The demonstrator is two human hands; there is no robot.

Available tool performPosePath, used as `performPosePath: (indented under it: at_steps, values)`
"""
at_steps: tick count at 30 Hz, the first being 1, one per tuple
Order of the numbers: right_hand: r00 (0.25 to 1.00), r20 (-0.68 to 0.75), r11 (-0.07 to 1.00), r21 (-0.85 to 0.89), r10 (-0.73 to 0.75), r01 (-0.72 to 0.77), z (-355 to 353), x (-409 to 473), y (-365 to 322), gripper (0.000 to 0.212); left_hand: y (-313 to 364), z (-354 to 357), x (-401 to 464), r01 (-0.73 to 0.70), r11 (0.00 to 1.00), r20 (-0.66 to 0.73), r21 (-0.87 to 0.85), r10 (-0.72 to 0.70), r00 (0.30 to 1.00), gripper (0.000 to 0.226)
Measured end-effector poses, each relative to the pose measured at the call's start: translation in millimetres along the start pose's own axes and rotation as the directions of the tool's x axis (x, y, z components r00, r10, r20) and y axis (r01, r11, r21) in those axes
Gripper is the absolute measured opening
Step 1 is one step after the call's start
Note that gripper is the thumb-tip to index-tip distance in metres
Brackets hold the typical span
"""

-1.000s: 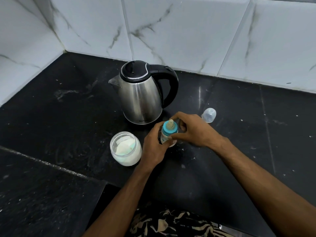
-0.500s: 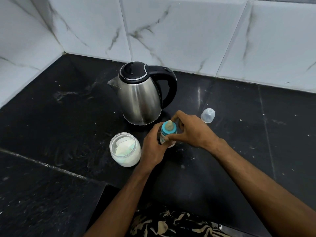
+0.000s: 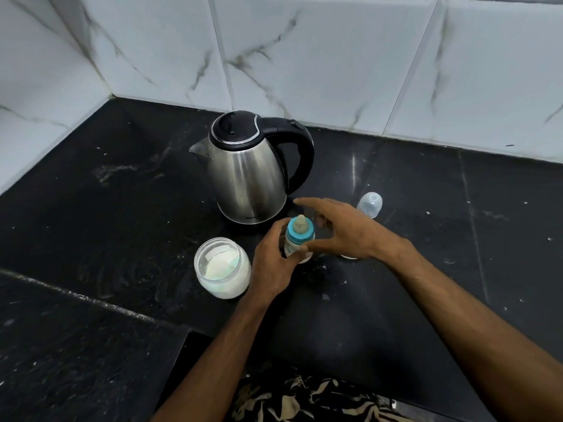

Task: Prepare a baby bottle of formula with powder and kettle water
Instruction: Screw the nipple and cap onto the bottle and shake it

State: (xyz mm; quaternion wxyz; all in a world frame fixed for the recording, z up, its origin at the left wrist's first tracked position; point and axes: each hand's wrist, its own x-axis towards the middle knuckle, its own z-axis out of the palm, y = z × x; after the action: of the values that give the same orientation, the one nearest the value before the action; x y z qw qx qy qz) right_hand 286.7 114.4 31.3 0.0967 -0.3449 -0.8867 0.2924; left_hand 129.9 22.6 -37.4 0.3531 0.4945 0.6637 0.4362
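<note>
A: Gripping the bottle (image 3: pixel 297 239) low, left hand (image 3: pixel 271 263) wraps its body, near the kettle (image 3: pixel 246 175) on the tabletop (image 3: pixel 122 208).

B: Right hand (image 3: pixel 344 231), fingers (image 3: pixel 307 203) spread, grasps nothing. Looks light, slick plastic; I'd take the ring (image 3: pixel 300 231).

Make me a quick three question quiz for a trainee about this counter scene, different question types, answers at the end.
1. True or false: the kettle lid is open.
2. Which hand grips the baby bottle? A) left hand B) right hand
3. Fill in: the clear bottle cap stands on the counter to the ___ of the kettle.

Key: 1 false; 2 A; 3 right.
</note>
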Motion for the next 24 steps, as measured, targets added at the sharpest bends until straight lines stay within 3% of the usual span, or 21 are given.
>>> performPosePath:
  at_steps: [2, 4, 7, 11, 13, 16, 19, 22, 24]
  values:
    - [0.999, -0.023, 0.999, 0.019, -0.049, 0.050, 1.9, 1.3, 1.2, 0.057, -0.9, 0.5, 0.6, 0.012, 1.000, 0.003, -0.016, -0.012, 1.000, 0.064]
    - [0.995, -0.104, 1.000, 0.028, 0.009, -0.006, 9.1, 2.6, -1.5, 0.049, -1.1, 0.3, 0.6, 0.006, 1.000, -0.003, -0.015, -0.006, 1.000, 0.062]
    - [0.983, -0.153, 0.995, 0.030, 0.098, -0.094, 17.5, 2.9, -2.8, 0.061, -1.1, -0.5, 0.2, -0.015, 1.000, -0.003, -0.017, 0.015, 1.000, 0.061]
    - [1.000, -0.004, 0.999, 0.047, 0.006, -0.006, 4.1, 1.7, 2.3, 0.080, -2.7, -0.2, 0.3, -0.037, 0.999, 0.000, 0.004, 0.037, 0.999, 0.061]
    - [0.999, 0.011, 0.999, 0.036, -0.039, 0.039, 1.9, 3.2, 3.6, 0.064, -2.0, -0.2, 0.2, -0.026, 1.000, 0.004, 0.000, 0.026, 1.000, 0.062]
    - [0.996, -0.091, 0.999, 0.046, -0.001, 0.005, 11.2, 5.2, 1.3, 0.047, 0.7, -2.2, -0.3, -0.024, 1.000, 0.006, -0.008, 0.024, 1.000, 0.059]
    - [0.989, -0.144, 0.999, 0.016, 0.044, -0.043, 16.4, 3.7, -1.0, 0.055, 1.7, -2.8, -0.5, -0.037, 0.999, 0.006, -0.010, 0.037, 0.999, 0.060]
    - [0.999, -0.049, 1.000, 0.011, -0.013, 0.014, 6.4, 4.6, 2.0, 0.071, 1.2, -1.5, 0.3, -0.033, 0.999, 0.012, 0.007, 0.033, 0.999, 0.059]
    - [0.998, -0.019, 0.998, 0.022, -0.054, 0.054, 4.6, 7.0, 4.7, 0.061, 0.2, -1.2, 1.0, -0.026, 1.000, 0.017, 0.010, 0.026, 1.000, 0.060]
